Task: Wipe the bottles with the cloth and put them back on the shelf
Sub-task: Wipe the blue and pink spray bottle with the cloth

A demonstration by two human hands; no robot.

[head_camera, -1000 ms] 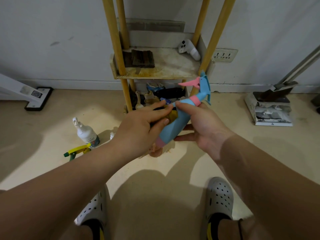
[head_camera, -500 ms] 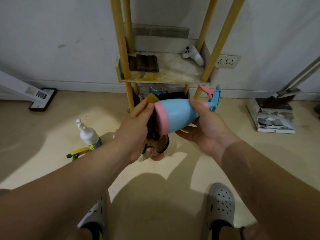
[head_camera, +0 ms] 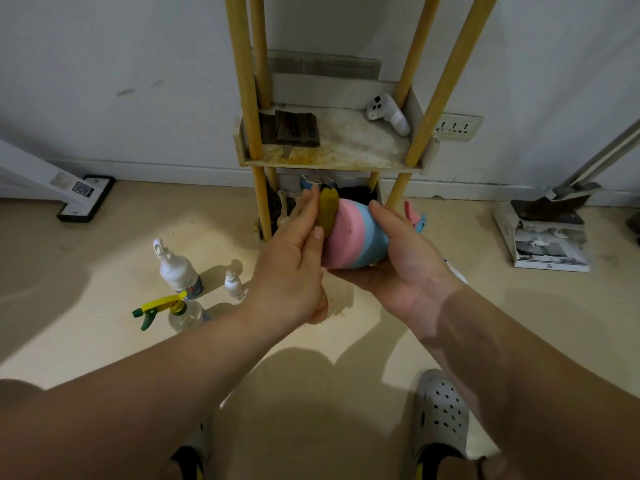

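1. Yellow cloth (head_camera: pixel 327 211): mostly hidden behind the left hand (head_camera: pixel 294 265); only a strip shows.
2. Spray bottle (head_camera: pixel 360 237): its nozzle is largely covered by the right hand (head_camera: pixel 405 268).
3. Lower shelf (head_camera: pixel 377 194) contents: dark, unidentifiable.
4. Shelf posts (head_camera: pixel 242 81): cut off by the top edge.

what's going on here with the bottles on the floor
A person is cleaning a blue and pink spray bottle. The right hand cradles it on its side, while the left hand presses a yellow cloth against its pink base. Three more bottles stand on the floor to the left, not yet back on the shelf.
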